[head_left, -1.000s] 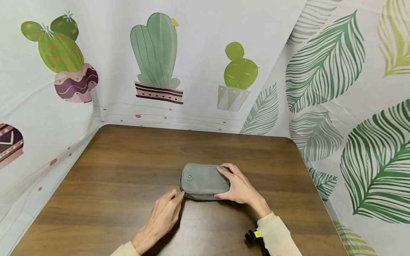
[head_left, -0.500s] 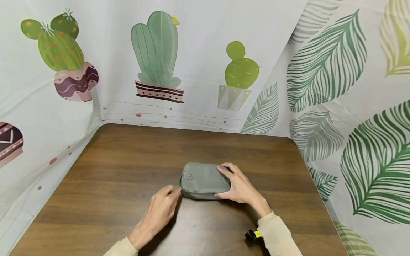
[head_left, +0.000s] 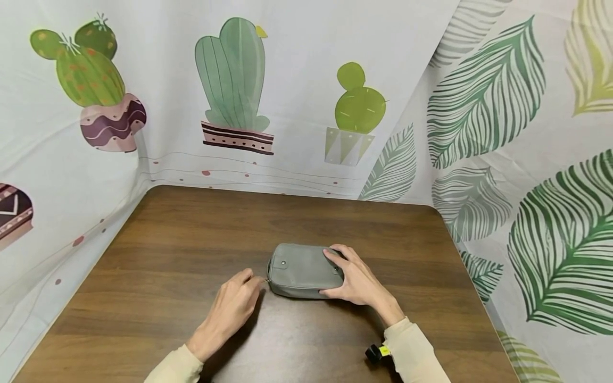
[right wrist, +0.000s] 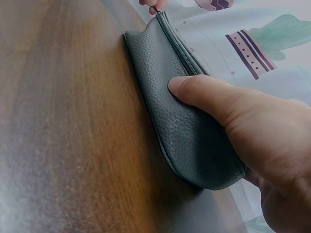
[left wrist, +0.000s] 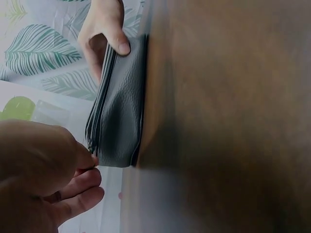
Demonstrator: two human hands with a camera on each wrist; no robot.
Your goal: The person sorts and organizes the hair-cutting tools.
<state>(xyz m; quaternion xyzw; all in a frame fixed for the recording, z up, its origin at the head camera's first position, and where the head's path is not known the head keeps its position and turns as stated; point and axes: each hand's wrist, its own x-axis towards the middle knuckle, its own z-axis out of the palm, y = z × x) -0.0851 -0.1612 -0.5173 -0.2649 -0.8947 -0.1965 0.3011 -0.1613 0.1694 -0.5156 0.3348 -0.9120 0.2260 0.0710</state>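
Observation:
A grey pebbled-leather zip pouch (head_left: 306,268) lies on the wooden table, a metal stud near each end of its top. My right hand (head_left: 359,276) grips the pouch's right end, thumb on the front side and fingers over the top. At the front left corner, my left hand (head_left: 234,300) pinches the small zipper pull (head_left: 267,280) between thumb and forefinger. The zipper (right wrist: 181,46) runs along the upper edge of the side wall in the right wrist view. In the left wrist view, the left fingers partly hide the pull beside the pouch's near corner.
The brown table (head_left: 191,229) has its back edge against a white cloth backdrop (head_left: 301,80) printed with cacti and leaves. A black item with a yellow tag (head_left: 375,353) sits at the right sleeve (head_left: 414,348).
My left hand has moved left and slightly back, drawing the zipper pull from the pouch's front side round to its left corner. The right hand and the pouch stay in place.

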